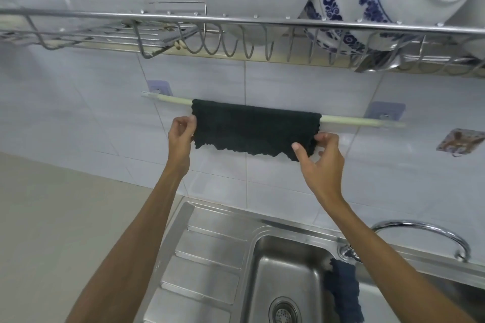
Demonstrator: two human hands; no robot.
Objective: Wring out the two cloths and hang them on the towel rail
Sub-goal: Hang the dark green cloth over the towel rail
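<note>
Dark cloth [253, 130] draped over towel rail [362, 121], soft and floppy, likely damp. Left hand [181, 136] pinches left edge, right hand [321, 162] pinches right bottom corner. Second cloth [342, 294] hangs over sink [210, 252] edge; best grabbed by bunching middle

Single head-worn view, standing at the sink [217, 252] and facing the tiled wall [288, 81] behind it. Tilted a little upward, close beneath the dish rack [236, 34] above the sink. Towel rail [359, 121] near, at middle height.
</note>
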